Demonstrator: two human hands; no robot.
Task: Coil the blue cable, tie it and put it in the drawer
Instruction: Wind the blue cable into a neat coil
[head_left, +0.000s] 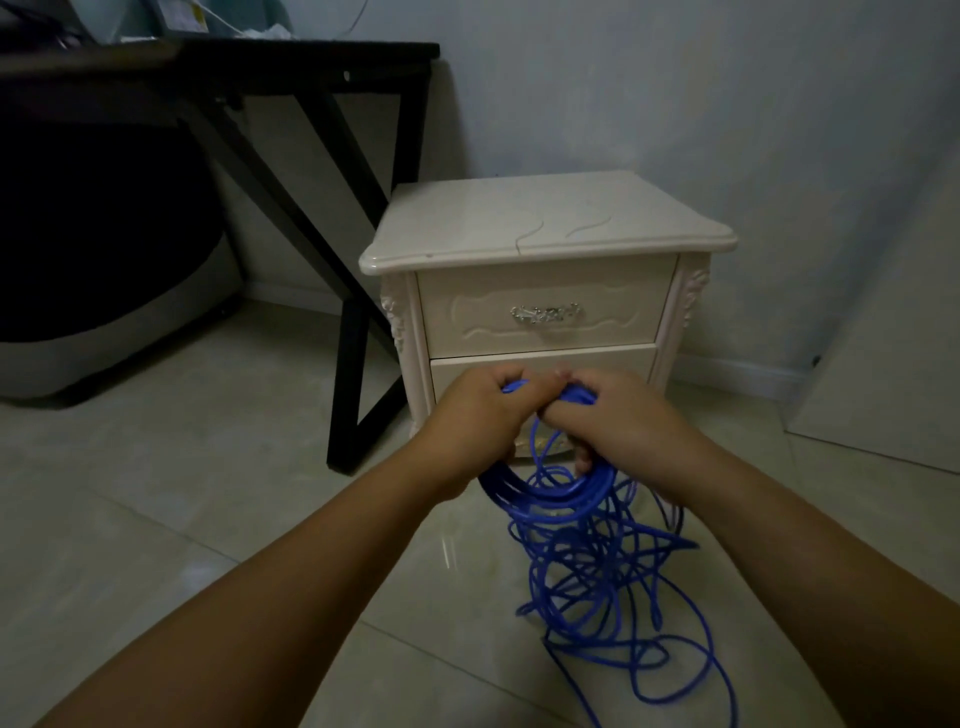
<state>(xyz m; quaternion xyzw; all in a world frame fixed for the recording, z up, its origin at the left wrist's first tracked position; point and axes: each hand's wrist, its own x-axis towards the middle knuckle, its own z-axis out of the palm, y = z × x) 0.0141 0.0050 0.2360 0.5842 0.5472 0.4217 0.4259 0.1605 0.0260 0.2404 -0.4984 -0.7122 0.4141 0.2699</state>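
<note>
Right now both hands are raised together in front of the person, knuckles nearly touching. The left hand (475, 423) is clenched round the upper left part of a bundle of loops, with a bit of blue showing above its thumb side. The right hand (621, 421) is wrapped round the upper right part of the same bundle, its fingers curled down through the loops so that the tips show inside the ring. What they grasp is the blue cable (550, 491): several turns are gathered into a rough coil that hangs below the two hands, while the rest drops from it in a loose tangle (597, 577) that spreads over the tiled floor (182, 467) toward the lower right edge of the view. Just beyond the hands stands a cream nightstand (545, 228) against the wall. Its top drawer (478, 317) is closed and carries a silvery handle (545, 313) in the middle; the lower drawer (540, 361) is mostly hidden behind the hands. To the left of the nightstand stands a black table (353, 312) with slanted legs, and a dark rounded object (104, 208) with a grey base sits under it. A pale board (883, 364) leans on the wall at the right
</note>
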